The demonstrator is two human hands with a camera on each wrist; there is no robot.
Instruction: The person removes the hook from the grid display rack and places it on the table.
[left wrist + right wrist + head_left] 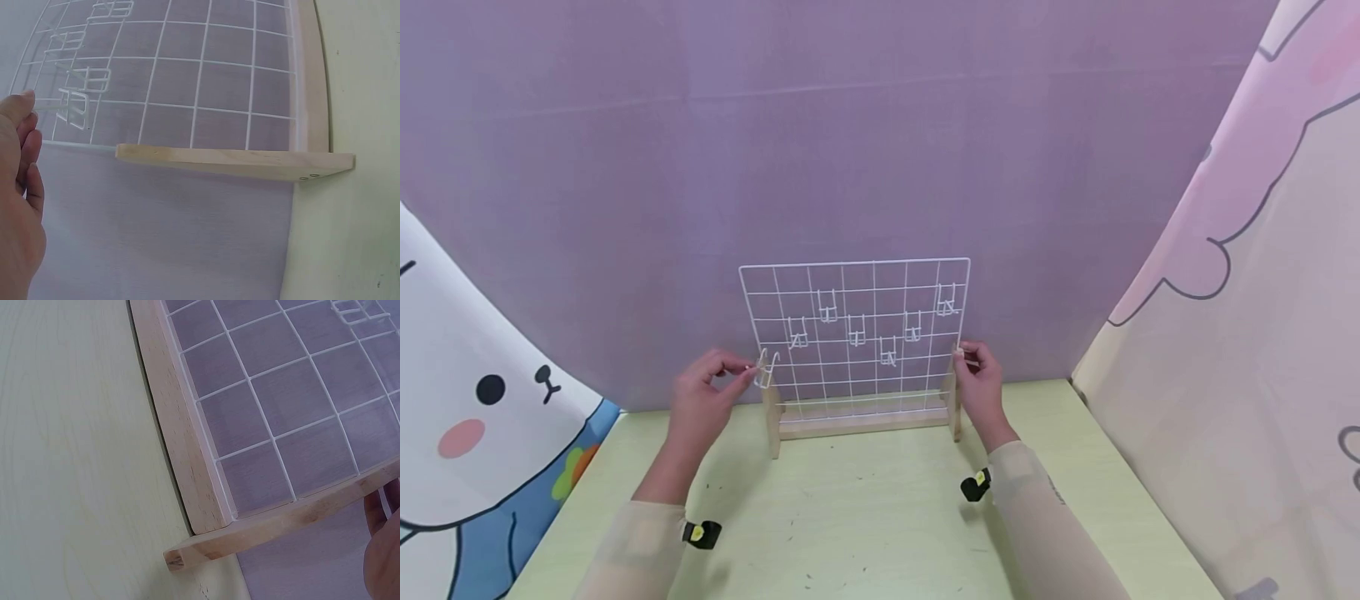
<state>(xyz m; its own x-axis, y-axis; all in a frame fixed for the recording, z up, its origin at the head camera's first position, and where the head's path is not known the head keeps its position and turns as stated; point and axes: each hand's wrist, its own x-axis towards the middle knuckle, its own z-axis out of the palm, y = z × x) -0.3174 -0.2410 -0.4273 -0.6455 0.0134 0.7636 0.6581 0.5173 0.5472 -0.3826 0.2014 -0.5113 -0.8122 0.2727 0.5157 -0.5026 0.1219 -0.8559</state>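
One white wire grid (875, 315) is standing in a wooden stand (865, 426) near the far edge of the bench (865, 517). Six white hooks (857, 333) are hanging across it. A seventh hook (765, 371) is sitting at the grid's left edge (whether it is fully catching the wire, cannot tell); the left hand (707, 392) is pinching its end. The right hand (981, 387) is gripping the stand's right upright. The step seems to be seating hook seven; the next move is probably calling for steadying the frame while settling it.
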